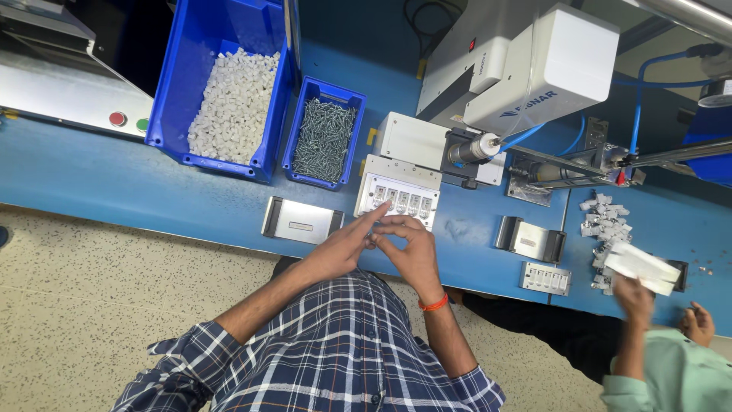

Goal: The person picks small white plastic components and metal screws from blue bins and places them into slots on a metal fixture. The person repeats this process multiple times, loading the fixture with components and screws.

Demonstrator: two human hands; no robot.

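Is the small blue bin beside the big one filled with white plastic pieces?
No, the small blue bin holds dark metal screws; the white pieces fill the large blue bin.

Blue bins (268, 145); plaid sleeves (183, 366)

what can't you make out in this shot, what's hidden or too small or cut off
- Head view: whatever the left hand and right hand pinch between them is covered by the fingers.
- The slots of the white multi-slot fixture block: their contents are too small to tell.
- The co-worker's hand at the right is motion-blurred; its grip on the white flat piece is unclear.
- The grey panel with red and green buttons is cut by the left edge.
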